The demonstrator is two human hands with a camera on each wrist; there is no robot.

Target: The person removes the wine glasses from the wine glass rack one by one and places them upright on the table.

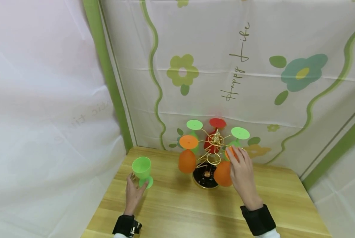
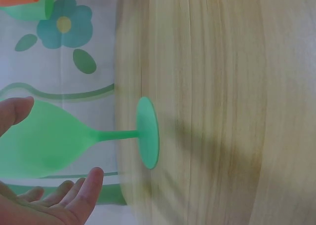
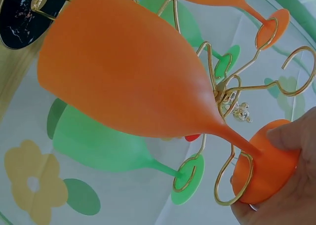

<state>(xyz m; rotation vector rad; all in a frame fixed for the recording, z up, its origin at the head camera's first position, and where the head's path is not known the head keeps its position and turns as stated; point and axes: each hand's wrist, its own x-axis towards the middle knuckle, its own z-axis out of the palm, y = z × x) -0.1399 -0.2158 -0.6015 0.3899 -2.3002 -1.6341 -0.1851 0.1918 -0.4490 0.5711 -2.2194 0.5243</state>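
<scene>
My right hand (image 1: pixel 242 172) pinches the round foot of an orange goblet (image 3: pixel 123 62), which hangs upside down with its stem at a gold wire loop (image 3: pixel 234 179) of the cup rack (image 1: pixel 214 159). A green goblet (image 1: pixel 141 167) stands upright on the left of the table. Around it, my left hand (image 1: pixel 133 193) has its thumb and fingers spread apart. In the left wrist view the fingers (image 2: pixel 88 195) are clear of the bowl, while the thumb overlaps it; whether the thumb touches cannot be told.
On the rack hang another orange goblet (image 1: pixel 187 161), a red goblet (image 1: pixel 212 145) and green goblets, all upside down. One hook (image 3: pixel 296 87) holds nothing. The rack's black round base (image 1: pixel 205 177) stands on the wooden table (image 1: pixel 171 205), near a patterned curtain (image 1: pixel 213 89).
</scene>
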